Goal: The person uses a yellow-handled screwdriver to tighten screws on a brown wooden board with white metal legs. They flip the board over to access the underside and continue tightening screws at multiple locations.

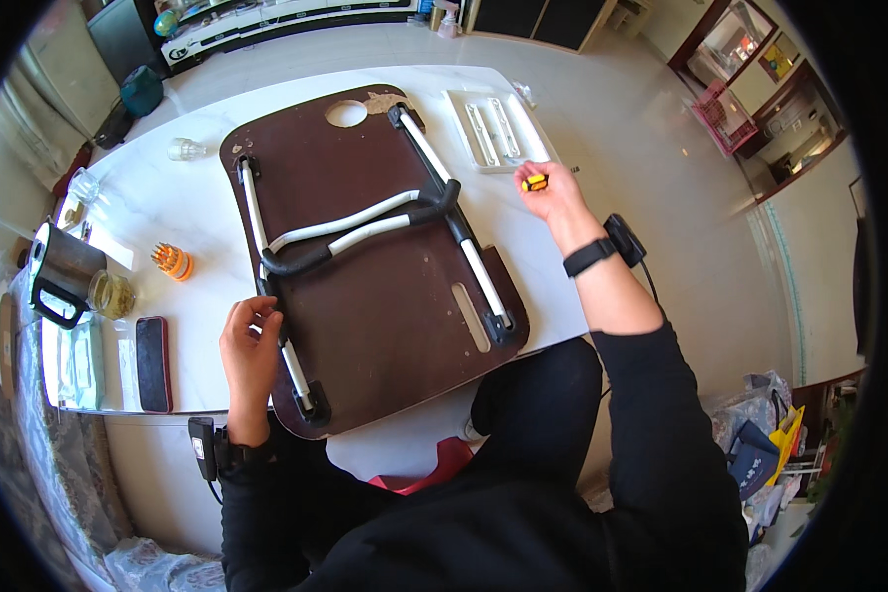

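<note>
A brown folding lap table point(365, 326) lies underside up on the white table, its white-and-black tubular legs point(375, 209) folded flat against the board. Beside its left leg rail, my left hand point(250, 340) is open, with fingers loosely bent and nothing visible in them. My right hand point(553, 192) is closed around a screwdriver point(535, 183) with a yellow-and-black handle; its shaft is hidden. That hand is over the table's right edge, just in front of a white tray point(473, 161) holding long pale metal pieces.
On the left of the white table point(207, 360) are an orange holder with several bits point(173, 261), a phone point(154, 363), a glass jar point(111, 295), a kettle point(64, 266) and a clear cup point(185, 149). Bags point(760, 444) lie at the lower right.
</note>
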`<state>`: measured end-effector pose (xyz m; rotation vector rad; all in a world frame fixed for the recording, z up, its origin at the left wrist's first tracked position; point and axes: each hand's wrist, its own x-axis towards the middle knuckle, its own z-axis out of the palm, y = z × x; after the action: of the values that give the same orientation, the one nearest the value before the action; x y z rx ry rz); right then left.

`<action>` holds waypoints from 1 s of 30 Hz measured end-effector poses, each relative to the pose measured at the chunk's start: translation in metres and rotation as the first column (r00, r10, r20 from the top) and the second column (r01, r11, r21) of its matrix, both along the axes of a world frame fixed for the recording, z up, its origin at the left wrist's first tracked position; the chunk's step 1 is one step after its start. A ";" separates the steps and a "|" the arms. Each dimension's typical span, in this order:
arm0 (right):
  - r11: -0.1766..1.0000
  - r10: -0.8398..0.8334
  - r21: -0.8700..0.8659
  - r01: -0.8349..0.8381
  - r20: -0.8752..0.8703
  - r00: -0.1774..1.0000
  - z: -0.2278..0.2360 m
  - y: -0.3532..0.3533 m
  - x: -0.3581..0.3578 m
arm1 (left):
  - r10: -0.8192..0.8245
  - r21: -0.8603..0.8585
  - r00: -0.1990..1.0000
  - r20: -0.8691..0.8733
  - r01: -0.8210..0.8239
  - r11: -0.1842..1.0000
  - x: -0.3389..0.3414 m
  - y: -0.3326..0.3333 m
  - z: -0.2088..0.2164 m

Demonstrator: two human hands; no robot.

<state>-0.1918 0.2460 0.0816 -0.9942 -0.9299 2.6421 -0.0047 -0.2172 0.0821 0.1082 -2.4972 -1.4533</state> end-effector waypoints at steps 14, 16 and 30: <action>0.991 0.010 0.131 -0.009 -0.008 1.000 -0.025 0.030 -0.063 | -0.019 -0.231 0.998 0.067 0.034 0.972 -0.008 -0.001 0.001; 0.993 0.031 0.112 -0.022 -0.071 0.997 -0.034 0.028 -0.047 | -0.018 -0.239 0.996 0.091 0.039 0.970 -0.006 -0.001 0.003; 0.998 -0.057 -0.022 0.056 -0.072 0.996 -0.051 -0.010 -0.067 | -0.083 -0.337 0.977 0.195 0.146 0.930 -0.003 0.003 0.008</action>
<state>-0.2587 0.2356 0.0305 -0.9084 -0.8496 2.6264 -0.0077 -0.2147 0.0898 0.0266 -2.9107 -1.0526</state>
